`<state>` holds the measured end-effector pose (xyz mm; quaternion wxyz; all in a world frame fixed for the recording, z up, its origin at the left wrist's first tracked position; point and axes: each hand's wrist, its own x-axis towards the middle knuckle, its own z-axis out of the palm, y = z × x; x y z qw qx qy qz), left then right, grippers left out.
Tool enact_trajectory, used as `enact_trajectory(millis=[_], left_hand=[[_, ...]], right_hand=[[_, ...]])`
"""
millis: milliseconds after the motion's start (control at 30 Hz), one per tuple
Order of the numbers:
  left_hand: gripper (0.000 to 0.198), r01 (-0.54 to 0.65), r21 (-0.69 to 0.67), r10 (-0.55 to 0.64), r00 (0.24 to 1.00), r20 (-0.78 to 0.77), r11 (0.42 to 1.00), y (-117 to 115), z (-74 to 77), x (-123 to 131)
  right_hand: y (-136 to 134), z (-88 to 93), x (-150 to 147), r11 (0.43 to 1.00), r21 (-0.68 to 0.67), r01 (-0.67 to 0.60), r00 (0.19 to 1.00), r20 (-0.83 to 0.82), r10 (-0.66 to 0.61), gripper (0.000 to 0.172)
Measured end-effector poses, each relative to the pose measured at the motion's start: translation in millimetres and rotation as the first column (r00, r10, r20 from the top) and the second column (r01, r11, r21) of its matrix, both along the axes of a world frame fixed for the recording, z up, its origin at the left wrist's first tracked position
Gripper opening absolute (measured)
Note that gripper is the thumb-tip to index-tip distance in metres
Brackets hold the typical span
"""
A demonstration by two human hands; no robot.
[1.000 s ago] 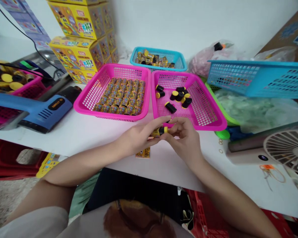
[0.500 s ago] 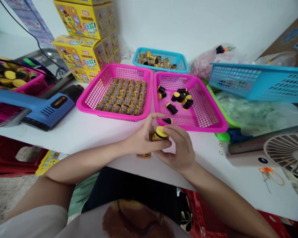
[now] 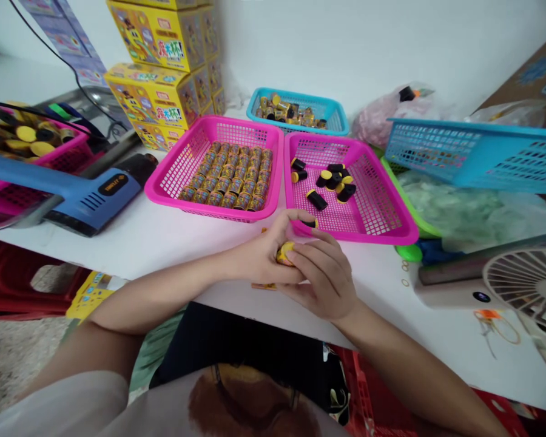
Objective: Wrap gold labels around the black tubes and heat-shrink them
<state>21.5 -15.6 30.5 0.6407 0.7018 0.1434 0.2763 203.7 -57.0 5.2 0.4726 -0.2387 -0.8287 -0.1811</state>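
My left hand (image 3: 267, 254) is closed around a small yellow-capped tube (image 3: 285, 252) just in front of the two pink baskets. The fingers of my right hand (image 3: 325, 274) wrap over the same tube from the other side, so mostly its yellow end shows. Under my hands a small printed yellow label piece (image 3: 262, 286) lies on the table. Beyond my fingertips, the right pink basket (image 3: 377, 226) holds several loose black tubes (image 3: 317, 199) with yellow caps. The left pink basket (image 3: 209, 209) contains rows of label-wrapped tubes (image 3: 230, 182).
A blue heat gun (image 3: 93, 200) lies at the left near another pink basket (image 3: 73, 145) of tubes. Yellow boxes (image 3: 152, 100) are stacked behind. At the back stands a blue basket (image 3: 332, 112); a larger blue basket (image 3: 486, 158) and a fan (image 3: 528, 279) are at the right.
My right fingers have closed further over the tube's top, hiding its dark band and much of the yellow cap. The camera view has shifted slightly.
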Motion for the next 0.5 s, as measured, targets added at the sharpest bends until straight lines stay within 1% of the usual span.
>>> enact_trajectory(millis=[67, 100, 133, 167, 200, 233, 267, 300, 333, 367, 400, 433, 467, 500], left_hand=[[0.069, -0.154, 0.108, 0.150, 0.988, 0.040, 0.982, -2.9, 2.2, 1.8], [0.067, -0.250, 0.180, 0.241, 0.968, 0.069, 0.952, -4.4, 6.1, 1.0], [0.062, -0.341, 0.257, 0.329, 0.940, 0.088, 0.904, -5.2, 12.0, -1.7], [0.054, -0.417, 0.336, 0.410, 0.907, 0.096, 0.845, -4.6, 19.9, -6.5], [0.045, -0.473, 0.412, 0.480, 0.872, 0.092, 0.779, -2.0, 29.4, -13.4], [0.036, -0.505, 0.482, 0.538, 0.839, 0.080, 0.716, 3.6, 39.9, -22.1], [0.029, -0.520, 0.543, 0.583, 0.810, 0.068, 0.659, 12.8, 50.4, -32.0], [0.025, -0.530, 0.593, 0.626, 0.778, 0.056, 0.606, 26.1, 60.2, -42.1], [0.025, -0.540, 0.631, 0.666, 0.744, 0.049, 0.557, 43.7, 68.3, -51.7], [0.026, -0.546, 0.662, 0.701, 0.712, 0.042, 0.514, 65.2, 74.3, -59.9], [0.026, -0.542, 0.693, 0.734, 0.679, 0.028, 0.476, 90.0, 77.5, -66.0], [0.026, -0.541, 0.721, 0.764, 0.645, 0.024, 0.433, 117.2, 78.0, -69.8], [0.024, -0.537, 0.748, 0.787, 0.616, 0.032, 0.390, 145.6, 75.7, -71.4], [0.024, -0.529, 0.770, 0.806, 0.591, 0.032, 0.357, 173.9, 71.2, -71.0]], right_hand=[[-0.2, 2.1, 1.3, 0.999, 0.024, 0.029, 1.000, 0.006, -0.029, 0.032], [0.3, 4.8, 2.8, 0.999, 0.035, 0.033, 0.999, 0.015, -0.033, 0.036], [1.8, 8.6, 5.2, 0.998, 0.035, 0.044, 0.999, 0.017, -0.044, 0.042], [5.0, 13.4, 9.0, 0.998, 0.013, 0.069, 0.998, 0.001, -0.069, 0.048], [10.4, 18.8, 14.2, 0.994, -0.039, 0.100, 0.994, -0.035, -0.102, 0.052], [18.6, 24.3, 20.9, 0.984, -0.123, 0.131, 0.987, -0.081, -0.142, 0.054], [29.8, 29.2, 28.8, 0.957, -0.243, 0.160, 0.973, -0.123, -0.194, 0.051], [43.7, 33.0, 37.4, 0.907, -0.384, 0.172, 0.960, -0.143, -0.242, 0.046], [59.9, 35.2, 46.0, 0.830, -0.528, 0.181, 0.955, -0.106, -0.276, 0.037], [77.2, 35.4, 53.8, 0.720, -0.666, 0.196, 0.961, -0.017, -0.277, 0.030], [94.6, 33.8, 60.1, 0.587, -0.781, 0.211, 0.971, 0.101, -0.215, 0.026], [110.7, 30.8, 64.4, 0.452, -0.859, 0.242, 0.970, 0.208, -0.124, 0.024], [124.6, 26.8, 66.7, 0.375, -0.889, 0.261, 0.964, 0.259, -0.057, 0.022], [135.4, 22.6, 67.4, 0.328, -0.903, 0.276, 0.957, 0.291, -0.005, 0.022]])
